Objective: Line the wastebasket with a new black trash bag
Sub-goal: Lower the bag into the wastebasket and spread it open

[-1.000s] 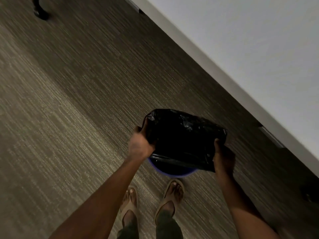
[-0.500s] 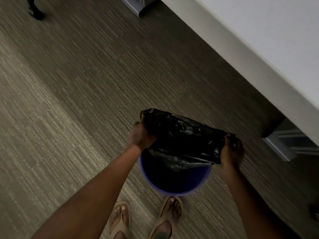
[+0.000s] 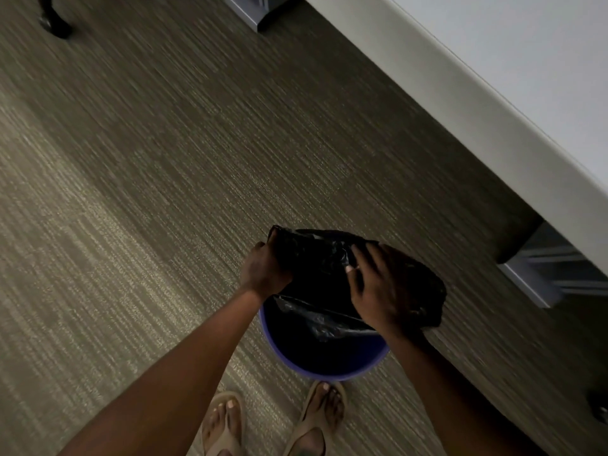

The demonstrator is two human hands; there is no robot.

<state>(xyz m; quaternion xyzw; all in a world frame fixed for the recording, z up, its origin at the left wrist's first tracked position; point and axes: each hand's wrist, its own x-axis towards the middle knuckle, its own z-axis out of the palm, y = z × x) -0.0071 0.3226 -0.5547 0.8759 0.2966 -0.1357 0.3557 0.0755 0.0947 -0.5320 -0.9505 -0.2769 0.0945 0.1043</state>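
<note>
Carpet (image 3: 164, 192) lies open across the left of the frame; a white desk edge (image 3: 460, 103) crosses the upper right. Low centre, the black trash bag (image 3: 322, 274) drapes over the blue wastebasket (image 3: 329, 370). Left hand (image 3: 263, 269) grips its left edge; right hand (image 3: 378, 291) rests spread on top.

A thin, crinkled plastic trash bag (image 3: 322, 274) is gleaming faintly over the smooth blue plastic wastebasket (image 3: 332, 370). Ribbed matt carpet (image 3: 164, 192) is lying beneath; the desk (image 3: 493, 77) is looking smooth, matt.

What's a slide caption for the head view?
Left hand grips the black bag, right hand spread on top, over the blue wastebasket.
</note>
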